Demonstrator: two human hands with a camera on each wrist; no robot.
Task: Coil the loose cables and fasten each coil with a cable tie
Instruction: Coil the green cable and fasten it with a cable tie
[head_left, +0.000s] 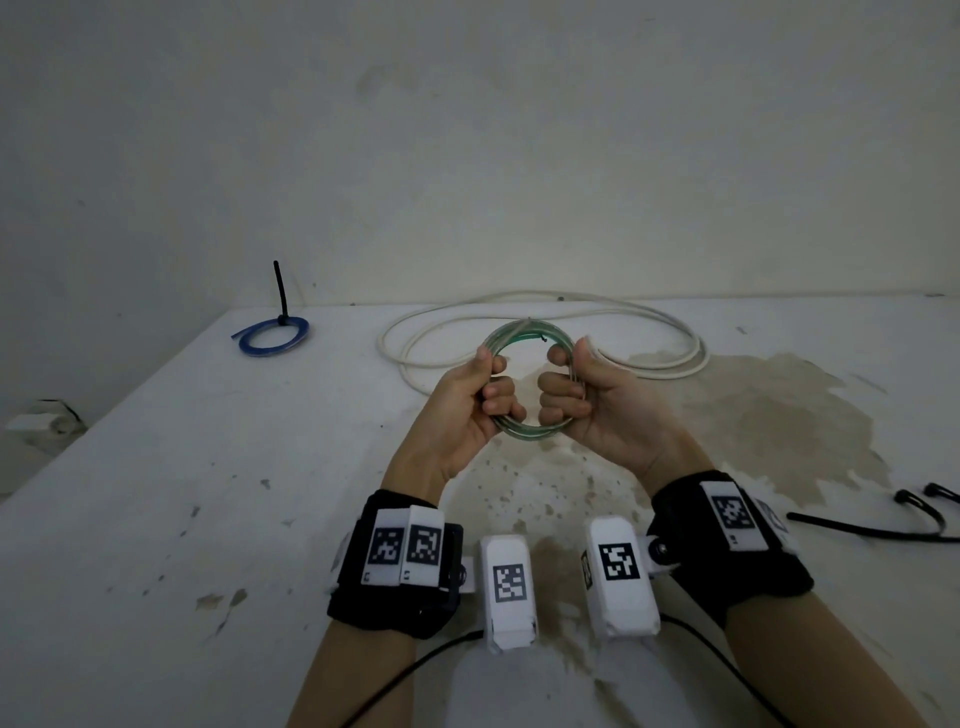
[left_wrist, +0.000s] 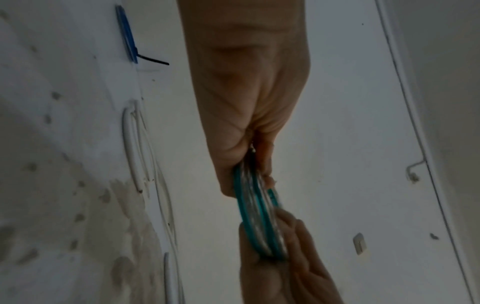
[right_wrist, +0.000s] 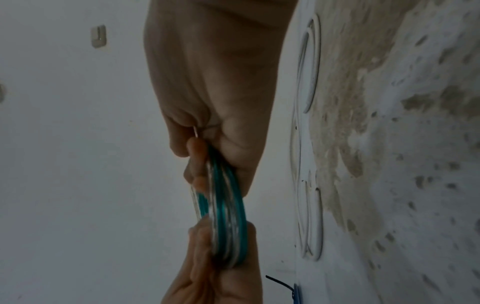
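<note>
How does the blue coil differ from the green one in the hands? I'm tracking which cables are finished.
The blue coil lies on the table, far left; the green coil is held above it by the left hand and right hand. The blue coil has a black cable tie on it; the green coil shows none. Both are wound into round loops.

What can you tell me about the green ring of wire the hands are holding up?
The green cable coil is a thin wire with a see-through, shiny plastic skin, teal-green with silvery strands, wound into several round loops. It is held up in the air above the white table, standing on edge and facing the person. The left hand grips its left side and the right hand grips its right side, fingers curled round the loops. A short loose end sticks out at the top. No cable tie shows on it.
</note>
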